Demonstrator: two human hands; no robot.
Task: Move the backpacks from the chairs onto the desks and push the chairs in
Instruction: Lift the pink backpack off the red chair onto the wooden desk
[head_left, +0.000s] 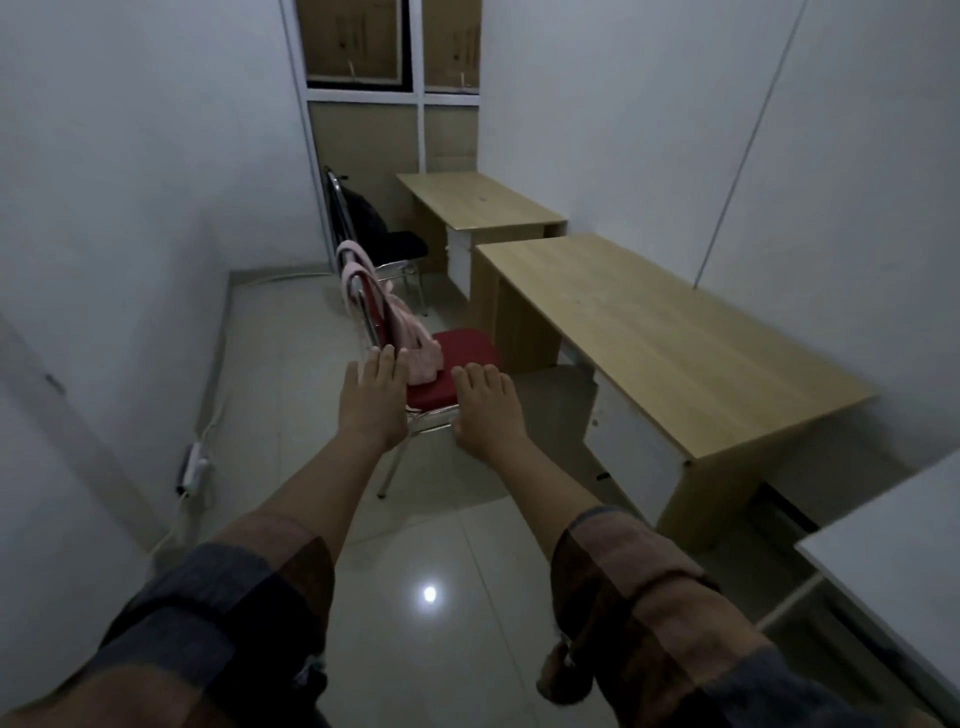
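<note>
A red chair (465, 353) with a chrome frame stands left of the near wooden desk (665, 332), pulled out from it. A pink backpack (410, 338) rests on its seat, straps draped over the backrest. Behind it a black chair (402, 244) carries a black backpack (366, 213), beside the far wooden desk (478, 202). My left hand (374, 400) reaches out flat, fingers apart, in front of the red chair's back edge. My right hand (485, 410) is also stretched out with fingers apart, over the seat's front corner. Neither hand holds anything.
White walls close in on the left and right. A power strip (195, 467) and cable lie along the left wall. A white table's corner (893, 561) sits at the right foreground. Boarded window panels (395, 135) fill the back. Tiled floor lies between me and the chairs.
</note>
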